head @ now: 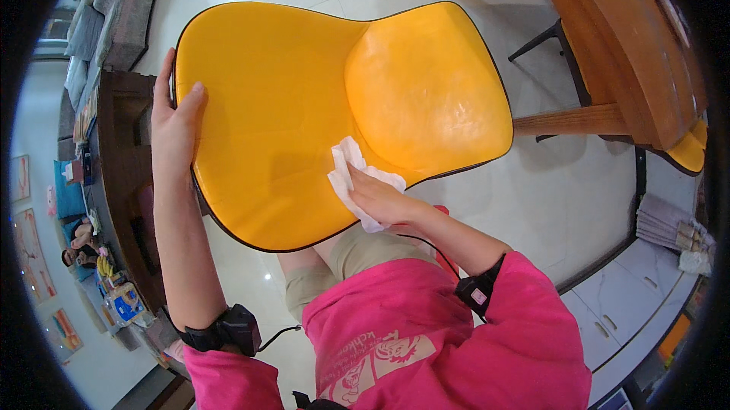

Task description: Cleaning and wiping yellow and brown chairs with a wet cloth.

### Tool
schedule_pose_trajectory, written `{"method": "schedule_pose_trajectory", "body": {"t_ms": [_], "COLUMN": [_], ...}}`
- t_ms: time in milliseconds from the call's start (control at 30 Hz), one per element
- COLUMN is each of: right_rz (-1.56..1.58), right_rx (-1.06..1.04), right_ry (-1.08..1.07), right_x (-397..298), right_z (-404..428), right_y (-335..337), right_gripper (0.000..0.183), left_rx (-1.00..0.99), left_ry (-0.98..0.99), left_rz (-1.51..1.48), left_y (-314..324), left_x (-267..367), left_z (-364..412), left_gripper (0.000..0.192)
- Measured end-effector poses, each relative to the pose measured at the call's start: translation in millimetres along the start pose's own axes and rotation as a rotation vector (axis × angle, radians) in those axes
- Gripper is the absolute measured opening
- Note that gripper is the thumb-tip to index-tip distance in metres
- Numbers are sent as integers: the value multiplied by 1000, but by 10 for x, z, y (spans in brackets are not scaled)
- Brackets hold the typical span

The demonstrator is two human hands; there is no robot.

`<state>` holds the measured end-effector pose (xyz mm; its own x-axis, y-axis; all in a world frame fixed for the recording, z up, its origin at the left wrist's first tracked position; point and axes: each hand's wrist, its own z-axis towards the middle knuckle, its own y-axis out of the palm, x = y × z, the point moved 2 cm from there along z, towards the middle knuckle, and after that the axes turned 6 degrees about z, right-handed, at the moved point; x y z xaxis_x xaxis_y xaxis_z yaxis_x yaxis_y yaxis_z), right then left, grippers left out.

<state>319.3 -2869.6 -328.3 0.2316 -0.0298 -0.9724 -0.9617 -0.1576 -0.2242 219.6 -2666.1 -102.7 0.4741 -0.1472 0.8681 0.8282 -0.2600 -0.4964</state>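
Observation:
A yellow padded chair (274, 107) with black edging lies before me, its wide rounded part to the left and a glossy padded part to the right. My left hand (178, 119) grips the far left rim, thumb on the yellow surface and fingers around the outer edge. My right hand (373, 193) presses a crumpled white cloth or tissue (348, 162) against the chair near its lower edge, where the two parts meet. The cloth spreads beneath and around the fingers. The chair's underside and legs are hidden.
A wooden table (604, 39) stands at the right, a dark chair leg (536, 44) beneath it. White cabinets (616, 301) are at the lower right. On the left are a dark wooden cabinet (122, 125), a grey sofa (122, 16) and a seated person. Something red (442, 210) is behind my right forearm.

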Motion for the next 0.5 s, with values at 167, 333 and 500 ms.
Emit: {"method": "schedule_pose_trajectory", "body": {"t_ms": [167,333,500], "right_rz": [98,65,-40], "right_rx": [-84,-62,169], "right_ry": [113,169,38], "right_x": [412,609,591], "right_z": [-43,-51,-100], "right_y": [-243,-177,31], "right_gripper": [47,51,50], "left_rx": [-36,-45,18], "left_ry": [3,-9,-9], "left_rz": [-18,-40,-3], "left_y": [-2,0,8], "left_x": [-23,-38,-26], "left_z": [-5,1,-21], "left_gripper": [54,54,54]}}
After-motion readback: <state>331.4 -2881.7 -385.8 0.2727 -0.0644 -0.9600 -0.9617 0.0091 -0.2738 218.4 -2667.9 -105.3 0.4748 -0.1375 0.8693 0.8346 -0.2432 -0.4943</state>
